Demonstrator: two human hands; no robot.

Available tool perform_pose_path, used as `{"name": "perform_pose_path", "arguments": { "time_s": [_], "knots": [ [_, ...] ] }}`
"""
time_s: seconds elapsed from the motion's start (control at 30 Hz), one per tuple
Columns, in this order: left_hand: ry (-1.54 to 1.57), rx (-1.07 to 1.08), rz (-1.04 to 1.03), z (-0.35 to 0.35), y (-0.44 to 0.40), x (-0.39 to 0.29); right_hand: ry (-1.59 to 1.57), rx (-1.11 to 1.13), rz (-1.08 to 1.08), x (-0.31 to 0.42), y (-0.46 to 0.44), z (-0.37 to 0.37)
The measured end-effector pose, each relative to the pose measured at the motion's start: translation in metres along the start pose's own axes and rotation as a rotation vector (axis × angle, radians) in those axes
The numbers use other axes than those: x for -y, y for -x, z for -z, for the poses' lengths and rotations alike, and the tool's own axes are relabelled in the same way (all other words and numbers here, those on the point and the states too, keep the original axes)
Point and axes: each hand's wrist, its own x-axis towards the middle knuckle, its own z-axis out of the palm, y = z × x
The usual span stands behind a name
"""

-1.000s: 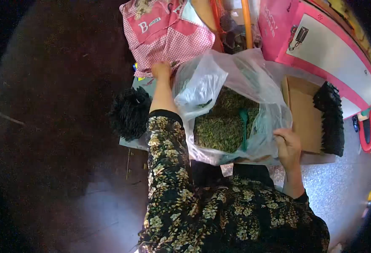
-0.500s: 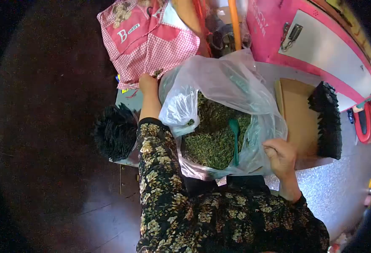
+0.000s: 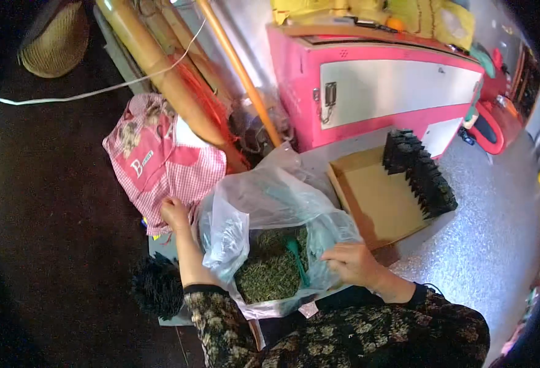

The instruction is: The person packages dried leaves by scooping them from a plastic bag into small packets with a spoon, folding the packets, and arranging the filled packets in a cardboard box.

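My left hand (image 3: 175, 214), closed, is over the lower edge of a pink checked apron (image 3: 184, 175); what its fingers hold, if anything, is hidden. At the right side of the clear plastic bag (image 3: 270, 193), my right hand (image 3: 351, 262) has its fingers curled against the thumb. I cannot make out what is between them. Inside the open bag lies a heap of dried, chopped green leaves (image 3: 267, 279). A green plastic spoon (image 3: 297, 260) rests on the leaves.
Right of the bag, a shallow cardboard box (image 3: 380, 202) holds rows of small black packets (image 3: 420, 172). A bundle of black pieces (image 3: 156, 285) sits at the left. Behind stand a pink-and-white cabinet (image 3: 392, 92), bamboo poles (image 3: 159, 67) and a woven hat (image 3: 58, 43).
The view has swung right and up, showing more of the cabinet and poles. My right hand has turned, its fingers now pointing left at the bag's edge. My left hand stays by the apron.
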Motion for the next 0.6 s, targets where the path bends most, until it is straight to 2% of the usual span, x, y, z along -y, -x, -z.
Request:
{"name": "perform_pose_path", "arguments": {
  "time_s": [0.03,0.07,0.13,0.2,0.27,0.33,0.37,0.43,0.47,0.53,0.6],
  "knots": [
    [0.127,-0.029,-0.042,0.020,-0.006,-0.021,-0.029,0.011,0.000,0.001,0.002,-0.001],
    [0.480,0.169,0.158,0.074,0.001,-0.093,-0.020,0.010,0.018,0.000,0.004,-0.001],
    [0.884,0.105,0.130,0.125,0.021,-0.164,-0.033,-0.014,0.037,0.002,0.006,-0.003],
    [1.102,0.202,-0.068,0.201,0.060,-0.247,-0.041,-0.041,0.062,0.008,0.005,-0.002],
    [1.373,0.406,-0.163,0.264,0.105,-0.298,-0.004,0.093,0.000,0.018,0.005,-0.001],
    [1.673,0.741,-0.501,0.294,0.126,-0.315,-0.020,0.053,0.088,0.022,0.004,-0.008],
    [1.788,1.257,-0.658,0.302,0.113,-0.316,-0.086,0.009,0.118,0.024,0.006,-0.012],
    [2.007,1.309,-0.834,0.308,0.119,-0.346,-0.062,0.035,0.137,0.035,0.007,-0.009],
    [1.888,1.295,-0.961,0.318,0.116,-0.356,-0.052,0.024,0.164,0.037,0.009,-0.011],
    [2.152,1.451,-0.918,0.315,0.130,-0.368,-0.106,0.027,0.164,0.042,0.012,-0.010],
    [2.189,1.433,-0.819,0.324,0.142,-0.367,-0.075,0.066,0.107,0.045,0.015,-0.009]
  ]
}}
